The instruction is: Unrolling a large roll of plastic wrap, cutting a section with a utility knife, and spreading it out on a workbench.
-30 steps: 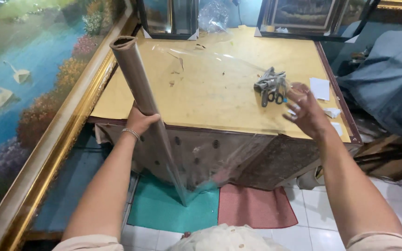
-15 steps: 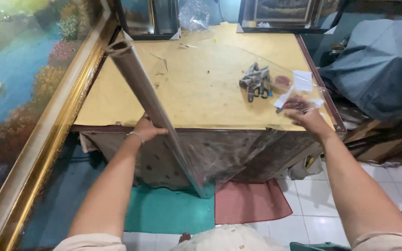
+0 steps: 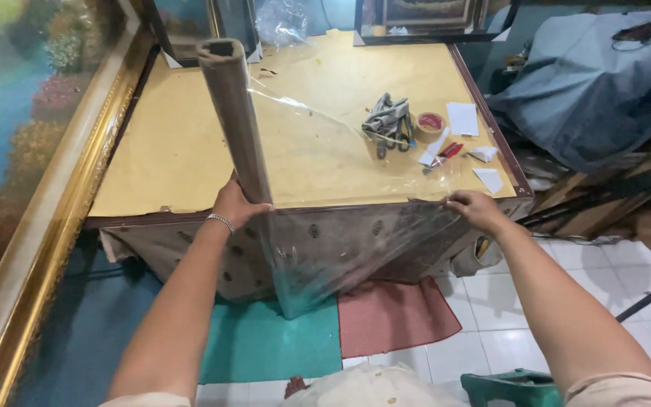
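1. Head view looks down on a big tan board (image 3: 190,151) lying flat on a cloth-draped stand, its far edge running under leaning frames that are cut off at the top
2. Painting (image 3: 16,151) in a gold frame stands along the left; only its lower right part is in shot
3. Grey cloth (image 3: 589,75) is heaped at the right; what it covers is hidden
4. Film (image 3: 340,226), clear and hard to trace, stretches from the roll across the board's near edge and hangs down past it; its outline shows mainly by glare and creases
5. Roll (image 3: 235,113), a brown tube, stands tilted over the board's near middle; its lower end is hidden behind the film and hand
6. Left hand (image 3: 236,205) is wrapped around the roll low down, fingers closed on it
7. Right hand (image 3: 475,207) pinches the film's free edge at the board's near right corner, fingertips pressed together on it
8. Tool pile (image 3: 387,120), tape ring (image 3: 431,122), white paper scraps and a red-handled item lie together on the board's right side; the pile's parts are too tangled to make out
9. Against half a second back, the right hand has dropped from above the board's right edge to the near corner, the roll stands steeper, and the view has swung right
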